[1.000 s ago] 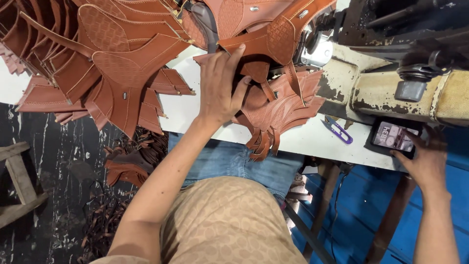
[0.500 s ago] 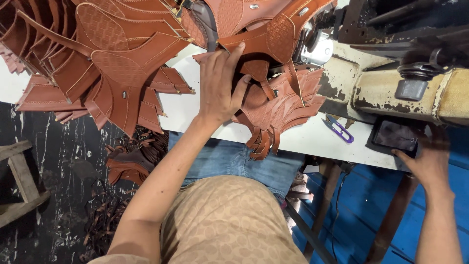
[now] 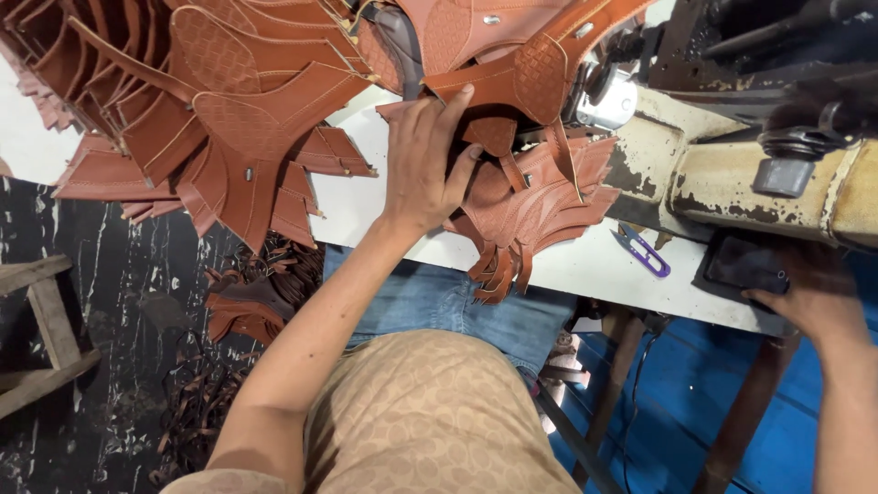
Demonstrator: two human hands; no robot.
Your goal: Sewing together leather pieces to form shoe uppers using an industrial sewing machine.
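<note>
left hand (image 3: 422, 165): flat, fingers spread, pressing brown leather pieces (image 3: 521, 197), centre frame | right hand (image 3: 805, 297): resting on black phone (image 3: 745, 265), lower right | white counter (image 3: 585, 270)

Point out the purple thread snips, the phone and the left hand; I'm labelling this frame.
purple thread snips (image 3: 641, 251), head view, on the handle loop.
phone (image 3: 745, 265), head view, on its dark screen.
left hand (image 3: 422, 165), head view, on the back of the hand.
</note>
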